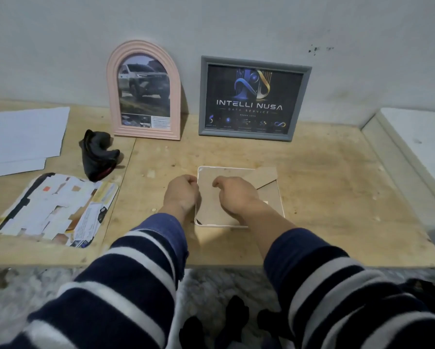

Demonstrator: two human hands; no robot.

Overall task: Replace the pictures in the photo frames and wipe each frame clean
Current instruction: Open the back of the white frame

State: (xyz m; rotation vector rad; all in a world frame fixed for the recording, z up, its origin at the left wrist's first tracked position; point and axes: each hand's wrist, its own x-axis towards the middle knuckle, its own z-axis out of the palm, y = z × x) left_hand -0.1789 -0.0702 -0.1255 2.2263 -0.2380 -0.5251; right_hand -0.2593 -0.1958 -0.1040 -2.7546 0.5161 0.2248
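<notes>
- At table (312,172) centre, white square frame (239,169) lay face-down; left hand (182,195) pinched its edge, right hand (236,197) pinched at cardboard backing (209,197).
- Pink arched frame (144,90) and grey rectangular frame (251,98) stood filled, likely done; wiping unconfirmed, black cloth (98,154) unused.

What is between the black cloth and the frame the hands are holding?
Only bare wooden table in the head view, between the black cloth and the face-down frame.

My sleeves (125,285): navy with white stripes. Far left, arched plastic photo frame (143,90): pale pink. Far right, rectangular photo frame (254,98): grey, its print dark blue and gold. Left, crumpled cloth (98,157): black. Near, face-down frame (239,195): white rim, tan backing.
</notes>
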